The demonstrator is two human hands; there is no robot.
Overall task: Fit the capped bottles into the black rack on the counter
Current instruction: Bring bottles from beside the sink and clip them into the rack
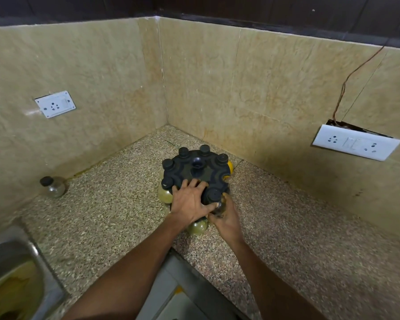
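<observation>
My left hand (189,202) spread flat atop the black rack (195,174), my right hand (225,215) gripping a capped bottle (214,195) at its rim, one spare bottle (52,186) well apart by the wall

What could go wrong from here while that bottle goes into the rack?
1. The right hand pushes a bottle into the near slot while the left hand presses on the black rack; an off-line push could tip or spin the rack and loosen the seated bottles.
2. One loose bottle stands by the left wall, near the sink; a careless reach could knock it in.
</observation>
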